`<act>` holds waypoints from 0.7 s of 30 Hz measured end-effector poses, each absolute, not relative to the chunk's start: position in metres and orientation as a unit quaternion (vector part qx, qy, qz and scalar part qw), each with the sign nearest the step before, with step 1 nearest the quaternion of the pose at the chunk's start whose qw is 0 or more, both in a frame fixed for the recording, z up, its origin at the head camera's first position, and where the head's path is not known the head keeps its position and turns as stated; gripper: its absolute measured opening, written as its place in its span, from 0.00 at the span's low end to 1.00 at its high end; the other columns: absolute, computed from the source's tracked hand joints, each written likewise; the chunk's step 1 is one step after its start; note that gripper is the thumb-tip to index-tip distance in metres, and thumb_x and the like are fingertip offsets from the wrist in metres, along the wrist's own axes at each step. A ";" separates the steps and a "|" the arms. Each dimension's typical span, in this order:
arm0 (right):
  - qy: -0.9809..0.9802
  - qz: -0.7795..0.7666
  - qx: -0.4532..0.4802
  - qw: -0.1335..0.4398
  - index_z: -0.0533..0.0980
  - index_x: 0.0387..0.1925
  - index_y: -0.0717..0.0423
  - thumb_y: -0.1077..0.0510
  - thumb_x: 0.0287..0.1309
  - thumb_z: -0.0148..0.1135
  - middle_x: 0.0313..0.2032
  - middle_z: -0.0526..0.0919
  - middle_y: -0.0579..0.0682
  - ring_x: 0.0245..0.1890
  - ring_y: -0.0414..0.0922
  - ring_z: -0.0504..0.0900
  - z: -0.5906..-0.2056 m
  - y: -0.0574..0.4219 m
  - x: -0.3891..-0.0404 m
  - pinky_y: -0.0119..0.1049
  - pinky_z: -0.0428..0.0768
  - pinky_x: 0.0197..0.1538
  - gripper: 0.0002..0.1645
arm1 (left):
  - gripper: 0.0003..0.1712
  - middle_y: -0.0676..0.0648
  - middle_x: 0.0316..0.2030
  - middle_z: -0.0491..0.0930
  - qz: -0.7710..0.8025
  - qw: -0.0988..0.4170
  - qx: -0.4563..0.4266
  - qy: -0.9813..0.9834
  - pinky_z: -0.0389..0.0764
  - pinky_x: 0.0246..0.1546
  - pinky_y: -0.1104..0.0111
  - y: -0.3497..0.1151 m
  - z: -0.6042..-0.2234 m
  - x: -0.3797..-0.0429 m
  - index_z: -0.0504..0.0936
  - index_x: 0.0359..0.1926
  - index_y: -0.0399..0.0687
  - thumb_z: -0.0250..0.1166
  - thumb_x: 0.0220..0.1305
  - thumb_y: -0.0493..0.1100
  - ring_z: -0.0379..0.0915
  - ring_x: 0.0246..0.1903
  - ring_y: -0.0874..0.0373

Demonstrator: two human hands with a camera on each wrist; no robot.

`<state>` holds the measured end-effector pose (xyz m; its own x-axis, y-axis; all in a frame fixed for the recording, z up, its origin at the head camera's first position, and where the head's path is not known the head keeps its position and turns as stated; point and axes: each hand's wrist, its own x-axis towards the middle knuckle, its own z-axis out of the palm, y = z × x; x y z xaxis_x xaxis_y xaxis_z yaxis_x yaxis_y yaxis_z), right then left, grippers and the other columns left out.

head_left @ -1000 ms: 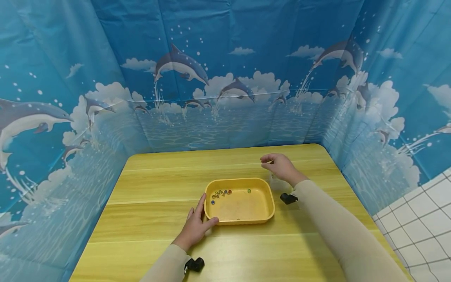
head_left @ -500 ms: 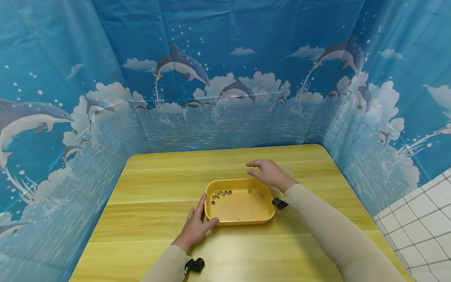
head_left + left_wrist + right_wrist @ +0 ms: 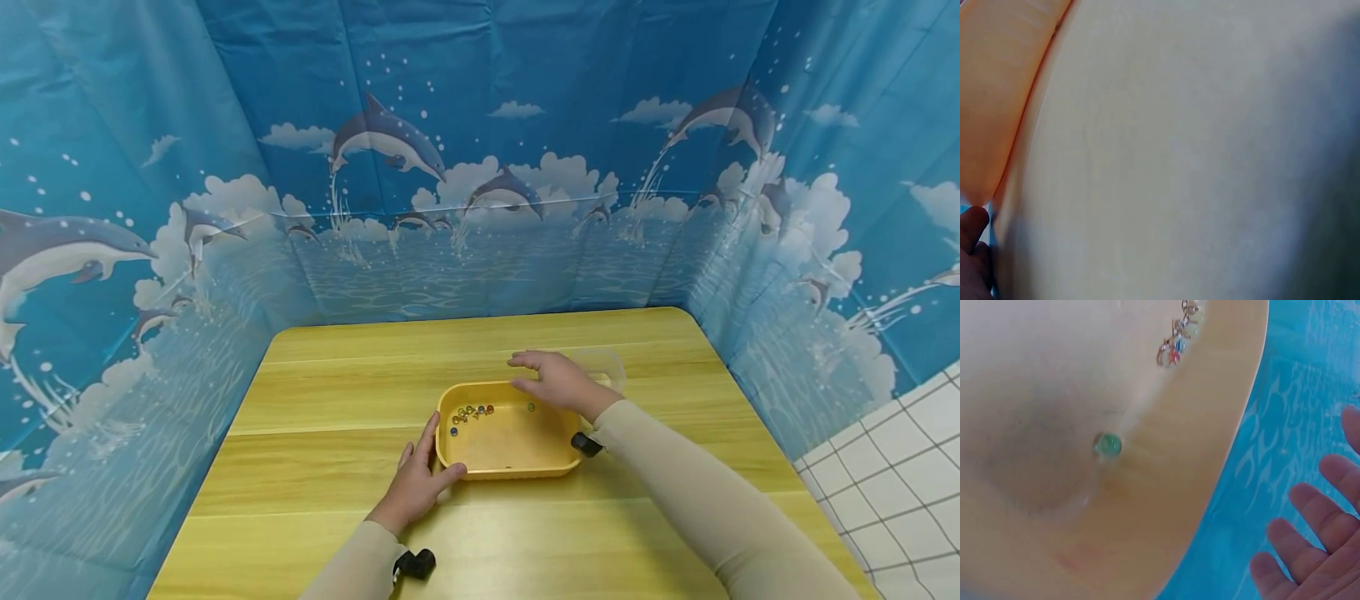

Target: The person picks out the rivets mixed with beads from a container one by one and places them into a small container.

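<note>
A shallow yellow plastic tray [image 3: 510, 468] lies on the table. My left hand [image 3: 414, 490] touches its front left corner, thumb at the front rim and fingers along the left side. In the left wrist view, the thumb [image 3: 974, 225] reaches the tray's edge. Over the tray's back right part hovers my right hand [image 3: 557, 379], fingers extended, nothing in it. A small green glassy piece [image 3: 1109, 445] lies below it, near the back wall. Several small shiny pieces [image 3: 1175, 347], some with metallic-looking bits, cluster along the back left; a blue one [image 3: 453, 432] sits apart.
Behind my right wrist stands a clear plastic container [image 3: 606, 365], partly hidden by the hand. The wood-patterned table [image 3: 337, 392] extends around the tray. A blue dolphin-print curtain [image 3: 480, 267] hangs at the back and sides, with white tiles [image 3: 900, 483] at the right.
My right hand has moved left and slightly nearer, from beyond the tray's back right corner to over its back edge. The clear container behind it shows more. My left hand stays put.
</note>
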<state>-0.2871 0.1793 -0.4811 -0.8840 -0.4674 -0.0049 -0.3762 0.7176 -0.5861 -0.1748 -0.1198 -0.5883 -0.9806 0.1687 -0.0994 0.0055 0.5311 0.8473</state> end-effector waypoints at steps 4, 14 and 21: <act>0.922 -0.300 -0.231 0.085 0.75 0.72 0.50 0.47 0.75 0.64 0.72 0.77 0.54 0.71 0.56 0.77 -0.483 0.173 -0.284 0.58 0.76 0.72 0.29 | 0.58 0.48 0.84 0.53 0.480 0.085 0.050 0.872 0.38 0.77 0.27 -0.120 -0.589 -0.175 0.41 0.86 0.71 0.70 0.68 0.63 0.29 0.82 0.26; 0.920 -0.290 -0.239 0.106 0.78 0.70 0.49 0.47 0.73 0.65 0.66 0.83 0.52 0.65 0.55 0.81 -0.489 0.153 -0.279 0.55 0.80 0.67 0.28 | 0.59 0.48 0.83 0.54 0.472 0.087 0.047 0.876 0.41 0.73 0.22 -0.121 -0.589 -0.175 0.41 0.86 0.71 0.70 0.68 0.65 0.30 0.81 0.23; 0.913 -0.302 -0.244 0.126 0.79 0.68 0.55 0.52 0.72 0.68 0.64 0.84 0.51 0.62 0.55 0.83 -0.493 0.139 -0.275 0.52 0.83 0.65 0.27 | 0.59 0.48 0.83 0.54 0.477 0.088 0.049 0.873 0.40 0.74 0.23 -0.120 -0.587 -0.175 0.41 0.86 0.70 0.70 0.68 0.64 0.29 0.81 0.24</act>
